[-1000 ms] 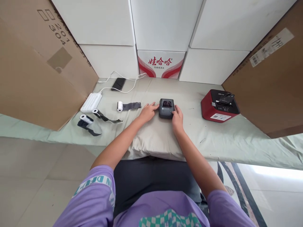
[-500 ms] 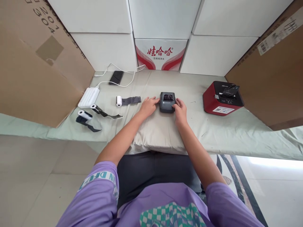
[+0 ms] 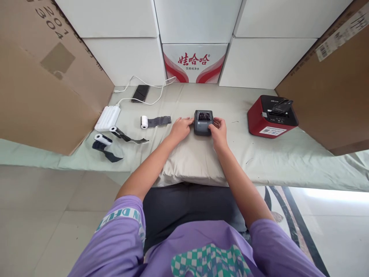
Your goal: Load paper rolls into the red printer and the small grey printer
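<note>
Back from the tabletop's front edge (image 3: 191,175), the loosely spread left hand (image 3: 181,129) could, pushing unevenly, skew the dark device (image 3: 203,130) the right hand (image 3: 219,133) grips.

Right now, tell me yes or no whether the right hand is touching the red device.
No, the right hand touches the small dark device, while the red device stands apart, farther to the right.

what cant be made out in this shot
All in the head view:
Underside of the dark grey portable printer: hidden by its body.
Text on the red printer label: too small.
Right cardboard box: cut off by the right edge.
Palm of the left hand: hidden by its back.
</note>
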`<state>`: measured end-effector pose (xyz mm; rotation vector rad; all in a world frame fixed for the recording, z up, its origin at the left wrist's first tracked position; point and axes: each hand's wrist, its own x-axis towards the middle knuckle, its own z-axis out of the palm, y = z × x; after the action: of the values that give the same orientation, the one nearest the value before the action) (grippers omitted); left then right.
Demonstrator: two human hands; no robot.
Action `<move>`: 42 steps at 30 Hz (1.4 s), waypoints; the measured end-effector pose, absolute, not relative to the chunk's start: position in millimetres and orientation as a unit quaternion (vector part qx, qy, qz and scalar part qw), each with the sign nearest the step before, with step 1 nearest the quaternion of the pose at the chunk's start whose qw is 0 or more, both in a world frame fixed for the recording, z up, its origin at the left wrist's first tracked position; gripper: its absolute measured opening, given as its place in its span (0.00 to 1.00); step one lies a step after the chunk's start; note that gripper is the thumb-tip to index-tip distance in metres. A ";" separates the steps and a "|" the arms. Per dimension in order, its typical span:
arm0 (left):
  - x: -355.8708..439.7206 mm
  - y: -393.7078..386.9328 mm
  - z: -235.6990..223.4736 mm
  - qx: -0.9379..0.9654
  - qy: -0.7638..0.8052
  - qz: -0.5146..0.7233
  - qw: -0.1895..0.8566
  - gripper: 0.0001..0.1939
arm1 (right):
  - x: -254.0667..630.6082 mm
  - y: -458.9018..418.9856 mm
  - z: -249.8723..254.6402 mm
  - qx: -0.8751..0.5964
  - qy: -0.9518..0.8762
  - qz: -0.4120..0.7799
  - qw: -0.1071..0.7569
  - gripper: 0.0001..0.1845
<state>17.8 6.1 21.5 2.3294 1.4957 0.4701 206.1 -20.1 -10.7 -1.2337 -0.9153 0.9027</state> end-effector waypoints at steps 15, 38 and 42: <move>21.7 5.5 24.4 0.816 0.531 0.142 0.176 0.38 | 203.3 -25.2 2.2 -0.564 -0.391 0.392 0.613 0.22; 30.7 -8.8 18.8 0.778 0.572 0.184 0.185 0.36 | 205.1 -34.3 4.3 -0.571 -0.421 0.351 0.611 0.19; 27.6 -4.6 13.1 0.776 0.563 0.204 0.197 0.35 | 203.4 -35.2 6.5 -0.572 -0.423 0.341 0.615 0.19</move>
<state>27.6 -4.6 13.1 2.1735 1.5748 0.5721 203.4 -35.2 6.5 -1.3180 -0.9751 0.7854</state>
